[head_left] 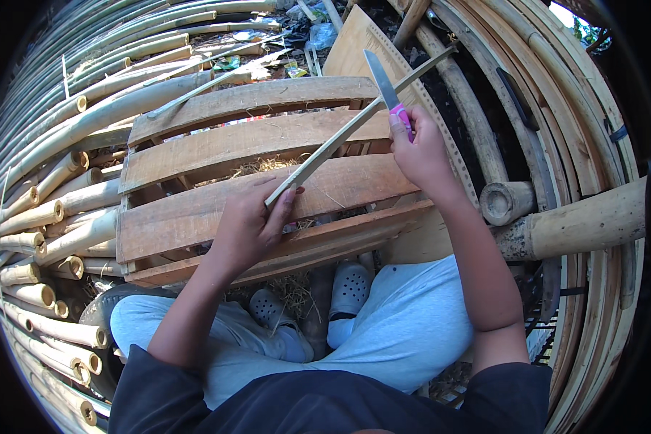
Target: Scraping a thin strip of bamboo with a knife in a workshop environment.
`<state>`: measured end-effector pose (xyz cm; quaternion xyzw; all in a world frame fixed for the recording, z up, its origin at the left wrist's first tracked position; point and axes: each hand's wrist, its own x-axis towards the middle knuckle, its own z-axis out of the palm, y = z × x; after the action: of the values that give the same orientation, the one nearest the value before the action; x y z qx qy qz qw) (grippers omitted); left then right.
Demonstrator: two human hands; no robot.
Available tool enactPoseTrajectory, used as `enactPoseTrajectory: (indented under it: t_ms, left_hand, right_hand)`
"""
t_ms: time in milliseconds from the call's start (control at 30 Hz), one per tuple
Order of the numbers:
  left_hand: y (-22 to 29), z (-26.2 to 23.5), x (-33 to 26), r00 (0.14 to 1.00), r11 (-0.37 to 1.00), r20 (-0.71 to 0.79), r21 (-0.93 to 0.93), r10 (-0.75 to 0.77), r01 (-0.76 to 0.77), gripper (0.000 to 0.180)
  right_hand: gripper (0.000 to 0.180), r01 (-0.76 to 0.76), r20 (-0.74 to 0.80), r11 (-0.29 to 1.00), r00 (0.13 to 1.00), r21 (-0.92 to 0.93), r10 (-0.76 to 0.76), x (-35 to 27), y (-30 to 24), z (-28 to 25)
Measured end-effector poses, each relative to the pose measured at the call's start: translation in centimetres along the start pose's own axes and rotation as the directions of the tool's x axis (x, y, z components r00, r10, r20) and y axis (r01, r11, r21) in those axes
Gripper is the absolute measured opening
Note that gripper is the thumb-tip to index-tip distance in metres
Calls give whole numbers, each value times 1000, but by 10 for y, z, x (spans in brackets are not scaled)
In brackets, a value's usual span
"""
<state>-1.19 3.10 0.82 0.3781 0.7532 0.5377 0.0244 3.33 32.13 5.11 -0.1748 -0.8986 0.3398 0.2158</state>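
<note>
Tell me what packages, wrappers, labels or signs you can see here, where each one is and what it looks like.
Clear plastic bag: on the ground beyond the wooden pallet, crumpled, see-through bluish.
Small wrapper: just past the pallet's far edge, flat, yellow with other colours.
Green wrapper scrap: among the bamboo poles at the far left of the pallet, crumpled.
No signs or screens in view.

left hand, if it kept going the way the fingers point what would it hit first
The left hand points up and right along the bamboo strip it holds. Past that, it would likely first meet the right hand gripping the knife, though depth is unclear.
</note>
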Motion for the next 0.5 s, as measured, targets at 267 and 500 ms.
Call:
enactPoseTrajectory:
  t_ms: [267, 500]
  left_hand:
    - [1, -2, -3, 956, 945, 173, 189, 236, -268, 28]
    - [-7, -3, 0, 921, 938, 333, 204, 203, -280, 28]
  right_hand:
    - [24, 85, 186, 995, 980, -56, -73, -35, -64, 2]
    - [18, 562, 318, 709, 827, -426, -464, -96, -83, 31]
